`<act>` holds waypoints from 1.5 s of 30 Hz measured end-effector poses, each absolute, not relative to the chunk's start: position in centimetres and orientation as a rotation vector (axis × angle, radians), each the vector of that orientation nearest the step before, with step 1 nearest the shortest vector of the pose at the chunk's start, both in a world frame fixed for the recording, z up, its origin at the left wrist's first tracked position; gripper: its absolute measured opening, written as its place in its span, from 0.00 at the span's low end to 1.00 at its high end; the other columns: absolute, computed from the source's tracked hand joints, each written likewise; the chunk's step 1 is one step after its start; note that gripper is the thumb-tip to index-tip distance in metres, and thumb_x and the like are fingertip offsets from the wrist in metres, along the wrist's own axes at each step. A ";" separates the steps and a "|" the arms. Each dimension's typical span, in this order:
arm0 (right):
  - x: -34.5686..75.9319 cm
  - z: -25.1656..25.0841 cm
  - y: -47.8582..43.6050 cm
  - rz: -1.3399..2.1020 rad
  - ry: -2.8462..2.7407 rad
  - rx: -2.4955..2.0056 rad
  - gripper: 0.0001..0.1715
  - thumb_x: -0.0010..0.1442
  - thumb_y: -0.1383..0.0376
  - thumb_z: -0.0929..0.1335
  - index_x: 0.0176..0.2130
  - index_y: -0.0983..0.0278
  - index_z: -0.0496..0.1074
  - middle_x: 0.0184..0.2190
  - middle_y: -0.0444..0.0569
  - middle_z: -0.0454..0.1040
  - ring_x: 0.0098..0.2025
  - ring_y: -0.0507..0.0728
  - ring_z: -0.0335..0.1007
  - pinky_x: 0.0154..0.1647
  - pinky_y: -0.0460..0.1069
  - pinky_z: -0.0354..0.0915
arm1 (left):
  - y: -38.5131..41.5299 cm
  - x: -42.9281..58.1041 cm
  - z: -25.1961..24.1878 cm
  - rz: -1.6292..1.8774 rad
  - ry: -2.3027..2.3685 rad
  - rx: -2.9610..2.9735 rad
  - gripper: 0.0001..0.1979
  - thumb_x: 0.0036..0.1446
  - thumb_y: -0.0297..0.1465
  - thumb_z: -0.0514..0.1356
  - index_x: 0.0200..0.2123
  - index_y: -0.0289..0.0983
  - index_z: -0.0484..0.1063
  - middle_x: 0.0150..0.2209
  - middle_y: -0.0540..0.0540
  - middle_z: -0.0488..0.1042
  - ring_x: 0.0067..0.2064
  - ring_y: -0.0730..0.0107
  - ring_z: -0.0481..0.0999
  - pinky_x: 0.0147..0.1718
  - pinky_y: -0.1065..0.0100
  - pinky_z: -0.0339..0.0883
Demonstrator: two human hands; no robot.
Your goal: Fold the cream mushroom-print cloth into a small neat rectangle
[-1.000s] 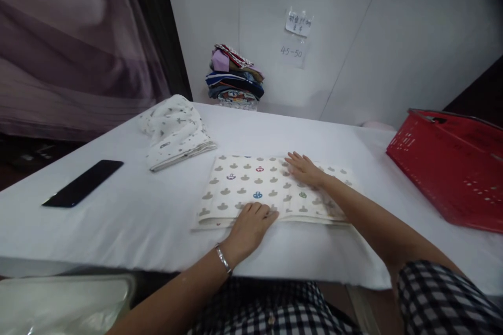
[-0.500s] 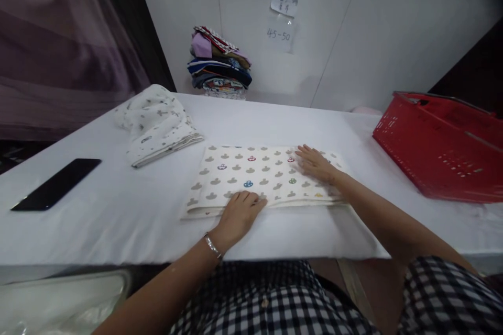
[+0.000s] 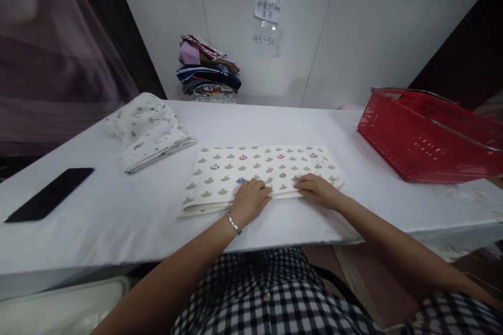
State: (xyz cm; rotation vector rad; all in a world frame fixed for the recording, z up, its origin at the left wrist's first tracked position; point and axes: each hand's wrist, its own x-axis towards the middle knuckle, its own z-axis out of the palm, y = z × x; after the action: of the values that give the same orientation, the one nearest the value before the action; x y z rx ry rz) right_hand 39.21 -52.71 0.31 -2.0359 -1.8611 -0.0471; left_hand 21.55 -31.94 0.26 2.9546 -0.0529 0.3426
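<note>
A cream cloth [image 3: 220, 170], folded into a long rectangle, lies in front of me, printed with grey mushroom-like shapes and a few coloured ones. My left hand [image 3: 251, 200] is at the middle of its near edge, fingers bent over the top and closed on the fabric. Farther right along that edge, my right hand [image 3: 317, 190] has its fingers and thumb together on the cloth. The undersides of both hands are hidden. The fold layers show at the cloth's near left corner.
A crumpled white printed cloth [image 3: 151, 128] lies at the left, behind a black phone [image 3: 50, 194]. Against the wall stands a stack of folded fabrics [image 3: 208, 70]. A red basket [image 3: 416, 141] sits at the right of the white-covered table [image 3: 129, 225].
My right hand has come back from lying flat on the cloth's far right part to its near edge. My left hand stays at the near edge. The view has shifted slightly.
</note>
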 end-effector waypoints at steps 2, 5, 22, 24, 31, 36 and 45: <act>39.2 0.1 -52.6 -0.119 -1.917 -2.071 0.14 0.63 0.65 0.61 0.44 0.65 0.73 0.42 0.56 0.73 0.43 0.58 0.68 0.43 0.54 0.66 | -32.1 21.8 0.3 0.320 -0.058 2.980 0.10 0.60 0.36 0.53 0.40 0.40 0.70 0.38 0.46 0.70 0.42 0.63 0.66 0.38 0.62 0.57; 39.1 -0.2 -52.5 -0.224 -1.992 -2.136 0.15 0.64 0.66 0.60 0.46 0.64 0.72 0.45 0.56 0.72 0.45 0.59 0.68 0.45 0.55 0.66 | -32.0 22.1 0.1 0.307 -0.019 2.954 0.09 0.60 0.36 0.53 0.37 0.40 0.72 0.37 0.47 0.70 0.42 0.64 0.66 0.38 0.62 0.57; 38.2 -0.8 -54.1 -0.244 -1.639 -2.175 0.16 0.64 0.66 0.58 0.49 0.60 0.66 0.41 0.52 0.74 0.42 0.57 0.70 0.41 0.53 0.67 | -32.5 22.1 0.0 0.453 -0.096 3.034 0.08 0.57 0.31 0.58 0.40 0.39 0.65 0.39 0.47 0.69 0.42 0.65 0.66 0.38 0.64 0.58; 38.0 -0.8 -54.1 -0.244 -1.638 -2.150 0.16 0.65 0.66 0.57 0.50 0.60 0.66 0.40 0.52 0.73 0.41 0.57 0.69 0.41 0.54 0.67 | -32.6 22.3 -0.1 0.504 -0.126 3.056 0.05 0.57 0.30 0.57 0.37 0.38 0.65 0.38 0.47 0.69 0.40 0.65 0.67 0.38 0.64 0.57; 37.7 -1.2 -54.5 -0.364 -1.850 -2.064 0.17 0.63 0.69 0.56 0.47 0.62 0.68 0.38 0.53 0.73 0.39 0.58 0.68 0.39 0.54 0.66 | -32.1 22.3 -1.9 0.695 -0.224 3.104 0.05 0.60 0.28 0.52 0.32 0.37 0.66 0.32 0.47 0.68 0.37 0.66 0.66 0.35 0.64 0.56; 37.1 -1.5 -54.6 -0.338 -1.881 -2.110 0.16 0.63 0.70 0.58 0.47 0.61 0.68 0.42 0.52 0.72 0.42 0.58 0.66 0.43 0.54 0.65 | -32.0 22.1 -2.2 0.650 -0.300 3.111 0.05 0.60 0.25 0.51 0.32 0.37 0.66 0.33 0.47 0.68 0.37 0.66 0.65 0.35 0.64 0.56; 36.5 -2.0 -54.5 -0.403 -1.804 -2.096 0.15 0.64 0.66 0.58 0.49 0.63 0.67 0.41 0.56 0.72 0.42 0.60 0.66 0.41 0.57 0.65 | -32.4 21.5 -0.8 0.474 -0.235 3.046 0.11 0.57 0.37 0.57 0.42 0.39 0.65 0.38 0.46 0.69 0.41 0.64 0.66 0.37 0.63 0.57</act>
State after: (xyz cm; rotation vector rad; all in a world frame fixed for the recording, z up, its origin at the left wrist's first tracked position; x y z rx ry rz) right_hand 36.45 -54.52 -2.01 -2.0960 -1.8038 -0.4028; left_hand 21.53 -32.43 -0.80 3.0456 -0.2352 0.4739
